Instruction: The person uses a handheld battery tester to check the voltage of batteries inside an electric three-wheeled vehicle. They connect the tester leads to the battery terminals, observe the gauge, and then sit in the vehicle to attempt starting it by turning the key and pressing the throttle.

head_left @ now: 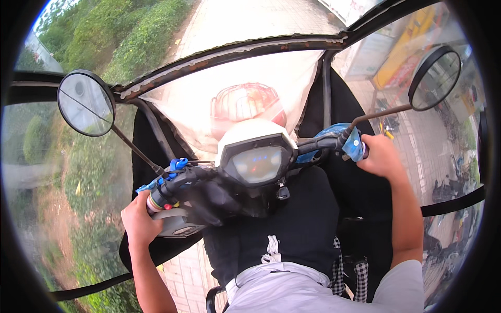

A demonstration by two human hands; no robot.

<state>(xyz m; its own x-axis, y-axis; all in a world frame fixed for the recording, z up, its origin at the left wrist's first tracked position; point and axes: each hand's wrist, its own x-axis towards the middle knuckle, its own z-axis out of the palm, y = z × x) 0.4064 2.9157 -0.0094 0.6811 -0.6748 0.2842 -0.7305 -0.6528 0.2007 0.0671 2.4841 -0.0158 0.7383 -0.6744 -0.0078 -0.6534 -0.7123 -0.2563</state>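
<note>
- Handlebar [317,142], black, scooter type; runs across the middle of the view, either side of a white-fronted console.
- Left hand [139,223], fingers closed round the left grip [152,204]; full hold, nothing else in it.
- Right hand [381,157], curled over the right grip [365,151], beside a blue wrap [353,148]; far fingers hidden.
- Progress: steering hold complete on both sides, display [257,163] lit. Whether the vehicle is rolling, and how much of the ride remains, cannot be told.
- Mirrors, two, round: left [86,103], right [434,78], on stalks rising from the bar.
- Dark fabric [271,224], below the console; pale shirt [282,292] nearest the viewer.
- Canopy frame [235,46], dark, arching ahead with clear sheeting.
- Outside: paving [224,21] ahead, greenery [130,44] to the left.
</note>
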